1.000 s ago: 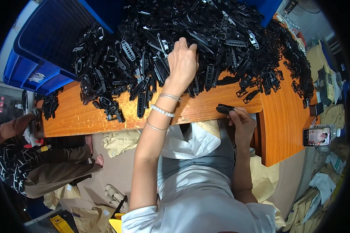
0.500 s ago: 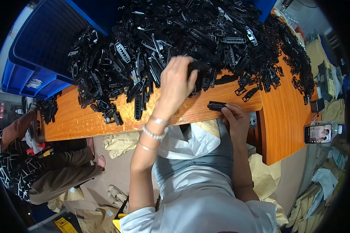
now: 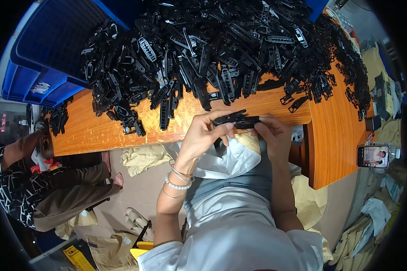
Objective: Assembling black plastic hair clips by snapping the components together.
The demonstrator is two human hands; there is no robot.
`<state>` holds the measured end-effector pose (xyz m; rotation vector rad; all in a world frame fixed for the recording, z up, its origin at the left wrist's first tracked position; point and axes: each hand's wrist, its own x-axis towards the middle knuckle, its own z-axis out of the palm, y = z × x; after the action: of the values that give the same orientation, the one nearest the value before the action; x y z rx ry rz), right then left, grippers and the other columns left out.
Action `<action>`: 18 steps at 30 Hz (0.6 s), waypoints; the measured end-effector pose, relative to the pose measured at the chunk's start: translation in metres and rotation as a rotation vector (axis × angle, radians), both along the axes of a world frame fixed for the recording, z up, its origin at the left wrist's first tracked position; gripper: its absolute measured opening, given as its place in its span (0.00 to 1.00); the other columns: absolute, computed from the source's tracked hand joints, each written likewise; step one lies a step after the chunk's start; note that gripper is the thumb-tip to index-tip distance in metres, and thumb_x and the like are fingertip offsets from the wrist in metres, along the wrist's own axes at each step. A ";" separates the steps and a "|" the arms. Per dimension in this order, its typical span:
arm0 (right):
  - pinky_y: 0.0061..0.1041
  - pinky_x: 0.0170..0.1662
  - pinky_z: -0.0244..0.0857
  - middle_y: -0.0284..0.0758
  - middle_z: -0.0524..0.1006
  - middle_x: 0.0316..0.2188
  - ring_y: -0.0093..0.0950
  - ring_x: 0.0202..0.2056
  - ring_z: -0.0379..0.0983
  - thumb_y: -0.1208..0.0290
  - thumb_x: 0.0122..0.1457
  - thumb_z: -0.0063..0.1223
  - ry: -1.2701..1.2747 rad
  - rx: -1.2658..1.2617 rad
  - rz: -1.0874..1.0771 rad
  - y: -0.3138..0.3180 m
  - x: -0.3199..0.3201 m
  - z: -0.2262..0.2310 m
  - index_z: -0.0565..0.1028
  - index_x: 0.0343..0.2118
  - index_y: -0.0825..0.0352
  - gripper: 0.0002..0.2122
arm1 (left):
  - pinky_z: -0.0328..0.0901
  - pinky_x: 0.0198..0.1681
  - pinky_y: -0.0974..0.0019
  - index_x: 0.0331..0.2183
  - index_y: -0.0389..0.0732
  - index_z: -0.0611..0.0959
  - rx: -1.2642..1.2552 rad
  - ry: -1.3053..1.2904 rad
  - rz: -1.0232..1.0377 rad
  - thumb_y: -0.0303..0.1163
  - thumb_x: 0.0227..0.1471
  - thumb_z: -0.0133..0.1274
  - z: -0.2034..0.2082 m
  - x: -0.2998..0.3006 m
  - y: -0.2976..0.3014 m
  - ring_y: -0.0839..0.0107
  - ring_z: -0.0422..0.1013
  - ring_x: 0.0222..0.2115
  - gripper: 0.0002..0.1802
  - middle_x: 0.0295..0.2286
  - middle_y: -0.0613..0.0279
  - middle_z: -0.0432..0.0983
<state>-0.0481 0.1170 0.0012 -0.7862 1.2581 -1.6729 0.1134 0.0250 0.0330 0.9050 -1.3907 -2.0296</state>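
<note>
Over the front edge of the wooden table [image 3: 253, 106], my two hands meet. My left hand [image 3: 201, 135] pinches a long black plastic part [image 3: 228, 117] between thumb and fingers. My right hand [image 3: 277, 135] grips a second black plastic piece [image 3: 247, 122], slim and straight, by its right end. The two pieces overlap or touch; whether they are joined I cannot tell. Beyond my hands lies a big heap of similar black plastic parts [image 3: 185, 49], some slotted like ladders.
A blue crate [image 3: 45, 81] stands at the far left, near a co-worker's arm [image 3: 20, 143]. A phone [image 3: 373, 156] sits at the table's right edge. White sacking [image 3: 212, 165] covers my lap. Slippers [image 3: 135, 219] and brown paper sacks [image 3: 110, 253] lie on the floor.
My left hand has come back from the heap toward me and now holds a black part against the piece in my right hand. The right hand stays near the table's edge.
</note>
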 end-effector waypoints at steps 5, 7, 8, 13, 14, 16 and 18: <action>0.18 0.29 0.68 0.38 0.74 0.24 0.24 0.25 0.73 0.85 0.49 0.50 -0.020 0.055 -0.052 0.001 0.009 0.010 0.72 0.31 0.78 0.06 | 0.56 0.15 0.79 0.31 0.28 0.75 0.220 0.189 -0.073 0.34 0.53 0.46 -0.008 0.009 0.001 0.80 0.61 0.13 0.16 0.16 0.63 0.68; 0.18 0.28 0.68 0.39 0.74 0.23 0.25 0.23 0.73 0.84 0.49 0.50 -0.016 0.064 -0.065 0.001 0.014 0.012 0.72 0.31 0.77 0.05 | 0.48 0.14 0.79 0.24 0.31 0.75 0.104 0.020 -0.090 0.40 0.54 0.43 -0.009 0.010 0.000 0.83 0.55 0.13 0.20 0.15 0.66 0.64; 0.18 0.28 0.68 0.39 0.74 0.23 0.24 0.23 0.73 0.84 0.49 0.50 0.018 0.075 -0.053 0.002 0.016 0.012 0.72 0.30 0.77 0.05 | 0.48 0.14 0.79 0.24 0.31 0.75 0.104 0.021 -0.087 0.40 0.54 0.43 -0.008 0.009 0.001 0.83 0.55 0.13 0.20 0.15 0.66 0.64; 0.17 0.29 0.68 0.38 0.75 0.22 0.23 0.23 0.73 0.84 0.49 0.50 0.129 0.093 -0.065 0.002 0.018 0.010 0.72 0.30 0.78 0.05 | 0.45 0.15 0.80 0.21 0.35 0.73 0.131 0.031 -0.022 0.40 0.53 0.45 -0.012 0.009 0.004 0.85 0.51 0.13 0.19 0.14 0.70 0.62; 0.17 0.29 0.68 0.38 0.75 0.22 0.23 0.23 0.73 0.84 0.49 0.50 0.127 0.085 -0.062 0.001 0.020 0.013 0.72 0.30 0.78 0.05 | 0.45 0.15 0.80 0.21 0.35 0.73 0.131 0.031 -0.022 0.40 0.53 0.45 -0.016 0.010 0.004 0.85 0.51 0.13 0.19 0.14 0.70 0.62; 0.16 0.29 0.67 0.38 0.75 0.22 0.22 0.23 0.73 0.83 0.49 0.50 0.125 0.078 -0.058 0.001 0.021 0.014 0.72 0.30 0.78 0.05 | 0.44 0.15 0.80 0.19 0.37 0.73 0.274 0.226 0.064 0.40 0.53 0.46 -0.023 0.011 0.007 0.85 0.50 0.13 0.19 0.14 0.71 0.61; 0.16 0.30 0.66 0.38 0.75 0.21 0.21 0.23 0.72 0.83 0.49 0.50 0.107 0.102 -0.032 0.001 0.022 0.014 0.72 0.29 0.77 0.05 | 0.44 0.15 0.80 0.21 0.36 0.75 0.199 0.102 0.078 0.39 0.53 0.47 -0.022 0.012 0.008 0.86 0.50 0.13 0.17 0.14 0.74 0.60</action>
<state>-0.0260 0.1178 0.0149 -0.8063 1.4257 -1.5957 0.1252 0.0331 0.0111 0.9095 -1.0969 -2.1499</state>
